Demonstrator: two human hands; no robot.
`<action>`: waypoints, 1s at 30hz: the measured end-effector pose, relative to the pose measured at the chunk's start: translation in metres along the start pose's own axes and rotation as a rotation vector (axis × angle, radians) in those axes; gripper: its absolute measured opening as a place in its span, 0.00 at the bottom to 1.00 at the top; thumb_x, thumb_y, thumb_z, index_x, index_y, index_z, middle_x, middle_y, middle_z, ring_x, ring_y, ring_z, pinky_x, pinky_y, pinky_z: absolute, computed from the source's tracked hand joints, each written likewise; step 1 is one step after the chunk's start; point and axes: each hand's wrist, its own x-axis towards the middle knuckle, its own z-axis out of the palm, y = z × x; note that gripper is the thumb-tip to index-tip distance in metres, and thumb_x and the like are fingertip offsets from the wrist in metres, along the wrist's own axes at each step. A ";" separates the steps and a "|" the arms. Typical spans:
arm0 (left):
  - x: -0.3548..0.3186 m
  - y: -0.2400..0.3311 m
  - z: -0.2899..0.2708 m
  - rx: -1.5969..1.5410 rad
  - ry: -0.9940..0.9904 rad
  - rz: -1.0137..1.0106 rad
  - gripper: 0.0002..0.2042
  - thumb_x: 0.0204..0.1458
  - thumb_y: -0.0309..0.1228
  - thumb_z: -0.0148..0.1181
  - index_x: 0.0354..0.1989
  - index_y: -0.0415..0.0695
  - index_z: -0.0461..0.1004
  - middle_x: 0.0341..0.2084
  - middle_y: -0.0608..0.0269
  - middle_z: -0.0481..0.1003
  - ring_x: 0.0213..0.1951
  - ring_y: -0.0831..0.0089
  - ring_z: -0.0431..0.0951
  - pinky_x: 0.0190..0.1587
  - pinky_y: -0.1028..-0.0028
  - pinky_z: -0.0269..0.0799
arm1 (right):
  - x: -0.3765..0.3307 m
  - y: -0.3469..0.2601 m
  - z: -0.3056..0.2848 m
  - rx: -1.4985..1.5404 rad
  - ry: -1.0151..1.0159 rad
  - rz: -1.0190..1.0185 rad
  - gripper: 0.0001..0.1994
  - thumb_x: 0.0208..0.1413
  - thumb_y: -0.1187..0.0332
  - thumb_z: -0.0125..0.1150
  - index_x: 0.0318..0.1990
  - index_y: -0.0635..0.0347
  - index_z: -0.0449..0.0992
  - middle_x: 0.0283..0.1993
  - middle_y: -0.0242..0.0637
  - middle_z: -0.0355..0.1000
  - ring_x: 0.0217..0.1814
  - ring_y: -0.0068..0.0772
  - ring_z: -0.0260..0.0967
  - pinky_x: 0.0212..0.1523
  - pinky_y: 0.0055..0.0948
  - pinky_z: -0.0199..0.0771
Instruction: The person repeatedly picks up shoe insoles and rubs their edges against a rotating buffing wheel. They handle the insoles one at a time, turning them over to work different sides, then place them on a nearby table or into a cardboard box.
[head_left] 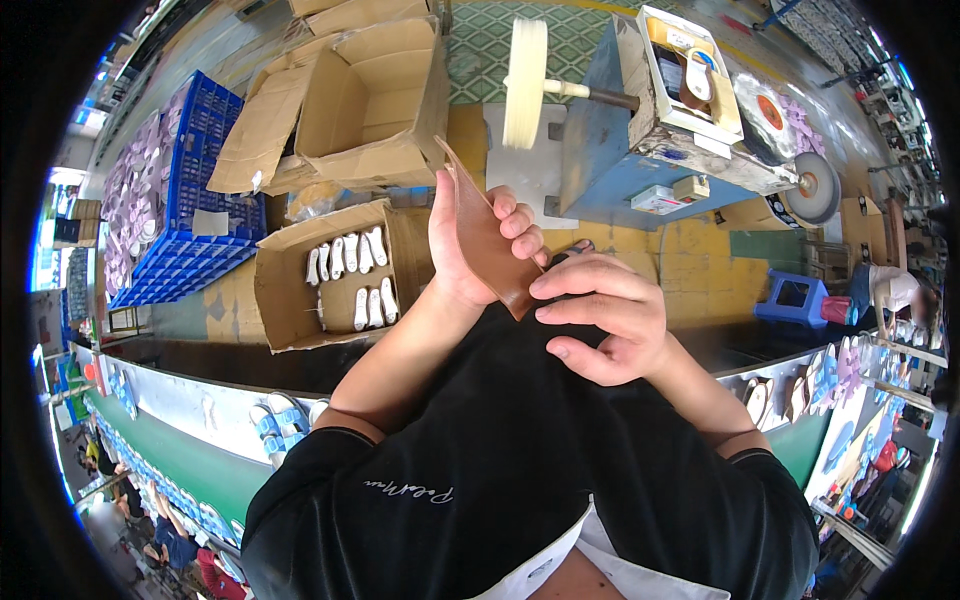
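A brown leather-like shoe sole (487, 243) is held up in front of my chest, tilted, with its lower tip toward me. My left hand (455, 245) is closed round it, the fingers curling over its right edge. Beside the lower end is my right hand (607, 312), its fingers apart and the fingertips at or touching the sole's edge. My right thumb stands away from the sole, so that hand does not grip it. The underside of the sole is hidden.
Ahead stands a blue machine (605, 130) with a pale wheel (525, 85) and a grey wheel (815, 190). A carton (285, 315) of white soles and a larger open carton (375, 90) lie left, beside blue crates (190, 215). A green conveyor (185, 430) carrying sandals runs behind me.
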 end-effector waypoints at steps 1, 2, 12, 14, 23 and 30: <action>0.000 0.001 -0.004 -0.036 -0.039 -0.014 0.45 0.69 0.81 0.36 0.42 0.46 0.80 0.35 0.61 0.78 0.39 0.56 0.79 0.53 0.46 0.76 | 0.000 0.001 0.001 0.003 0.006 -0.007 0.13 0.54 0.71 0.82 0.45 0.65 0.89 0.57 0.47 0.86 0.53 0.50 0.86 0.55 0.44 0.85; -0.001 0.001 -0.007 -0.046 -0.055 -0.012 0.44 0.70 0.80 0.36 0.42 0.46 0.80 0.35 0.62 0.78 0.39 0.56 0.79 0.53 0.47 0.76 | 0.000 0.001 0.001 -0.004 0.018 -0.005 0.12 0.54 0.71 0.82 0.45 0.65 0.89 0.57 0.47 0.86 0.52 0.50 0.86 0.55 0.44 0.85; -0.002 -0.004 -0.015 -0.131 -0.100 -0.026 0.41 0.72 0.77 0.39 0.42 0.48 0.81 0.35 0.64 0.79 0.40 0.60 0.80 0.53 0.51 0.75 | -0.011 0.001 0.000 -0.057 0.035 0.138 0.10 0.60 0.71 0.75 0.46 0.66 0.90 0.54 0.49 0.86 0.53 0.48 0.85 0.64 0.50 0.83; -0.001 -0.003 -0.016 -0.136 -0.090 -0.027 0.41 0.71 0.77 0.40 0.42 0.48 0.81 0.35 0.64 0.79 0.40 0.60 0.80 0.53 0.51 0.75 | -0.012 0.000 0.000 -0.082 0.034 0.161 0.10 0.60 0.71 0.75 0.45 0.66 0.90 0.54 0.49 0.86 0.53 0.48 0.85 0.64 0.50 0.83; 0.006 -0.010 0.003 0.035 0.063 0.086 0.43 0.71 0.78 0.37 0.58 0.47 0.78 0.45 0.60 0.79 0.50 0.57 0.79 0.59 0.49 0.74 | -0.012 0.005 0.006 -0.075 0.150 0.352 0.18 0.62 0.75 0.78 0.59 0.65 0.84 0.53 0.43 0.84 0.51 0.39 0.85 0.56 0.38 0.86; 0.012 -0.026 0.038 0.331 0.610 0.171 0.49 0.73 0.77 0.30 0.76 0.43 0.69 0.67 0.56 0.78 0.72 0.55 0.75 0.76 0.45 0.67 | -0.022 0.019 0.016 0.455 0.307 0.948 0.14 0.80 0.69 0.60 0.66 0.66 0.75 0.52 0.37 0.79 0.49 0.27 0.82 0.43 0.34 0.93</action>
